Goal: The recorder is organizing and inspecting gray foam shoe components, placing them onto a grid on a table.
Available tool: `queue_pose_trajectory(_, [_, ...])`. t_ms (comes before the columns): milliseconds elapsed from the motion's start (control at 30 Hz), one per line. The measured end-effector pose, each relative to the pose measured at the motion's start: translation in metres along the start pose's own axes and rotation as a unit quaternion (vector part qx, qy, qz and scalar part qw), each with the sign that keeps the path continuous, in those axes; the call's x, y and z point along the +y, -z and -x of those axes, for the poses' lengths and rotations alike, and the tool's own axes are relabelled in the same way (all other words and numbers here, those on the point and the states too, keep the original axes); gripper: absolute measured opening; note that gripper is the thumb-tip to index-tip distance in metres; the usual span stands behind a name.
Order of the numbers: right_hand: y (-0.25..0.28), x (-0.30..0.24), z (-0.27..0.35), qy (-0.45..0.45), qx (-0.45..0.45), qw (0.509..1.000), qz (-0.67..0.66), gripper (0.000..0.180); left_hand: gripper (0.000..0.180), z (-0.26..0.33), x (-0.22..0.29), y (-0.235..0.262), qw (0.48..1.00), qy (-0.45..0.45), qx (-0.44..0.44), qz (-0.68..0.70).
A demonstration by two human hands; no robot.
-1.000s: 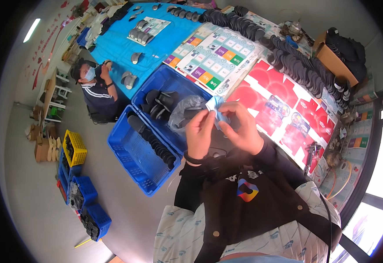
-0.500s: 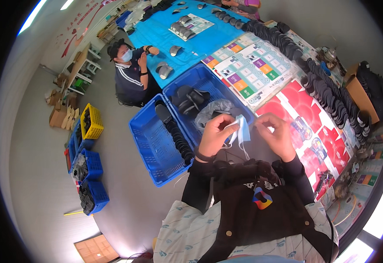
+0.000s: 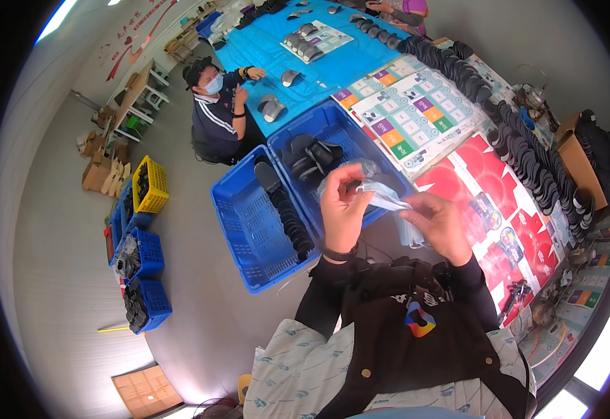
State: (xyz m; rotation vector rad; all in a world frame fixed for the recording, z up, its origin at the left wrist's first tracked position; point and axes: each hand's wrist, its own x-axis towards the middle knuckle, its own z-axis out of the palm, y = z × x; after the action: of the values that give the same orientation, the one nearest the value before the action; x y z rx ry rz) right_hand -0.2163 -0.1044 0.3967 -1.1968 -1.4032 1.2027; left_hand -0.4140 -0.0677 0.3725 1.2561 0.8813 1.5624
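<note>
A pale blue face mask is stretched between my two hands, in front of my chest. Its left end is pinched between the thumb and fingers of my left hand. At the other end, my right hand grips it with thumb and fingertips. Part of the mask hangs down beside my right hand. Just beyond my hands stands a blue plastic crate with dark curved pieces and a clear plastic bag inside; my left hand hides some of the bag.
Left of it, another blue crate holds a row of dark pieces. A red-patterned tabletop lies on my right, with long rows of dark curved pieces. A masked person sits by the blue-covered table; another person is at its far end.
My right hand has come in and taken hold of the mask, which now stretches out between both hands. Before, only my left hand held it, bunched up with straps dangling.
</note>
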Motion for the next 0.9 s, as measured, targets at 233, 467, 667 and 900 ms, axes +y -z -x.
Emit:
queue_pose_trajectory(233, [-0.001, -0.001, 0.0, -0.027, 0.09, 0.991, 0.1, 0.02, 0.048, 0.015, -0.019, -0.003, 0.951, 0.261, -0.056, 0.159])
queue_pose_trajectory(467, [0.035, 0.02, -0.011, -0.029, -0.019, 0.992, -0.118, 0.017, 0.06, -0.014, 0.025, 0.026, 0.955, 0.157, -0.241, -0.076])
queue_pose_trajectory(667, [0.026, 0.0, -0.007, 0.047, 0.069, 0.981, 0.173, 0.02, 0.078, -0.002, 0.026, -0.001, 0.915, -0.02, -0.258, -0.31])
queue_pose_trajectory(900, [0.034, -0.006, -0.005, 0.049, 0.065, 0.981, 0.175, 0.022, 0.017, 0.016, 0.006, -0.009, 0.963, -0.009, -0.061, -0.264])
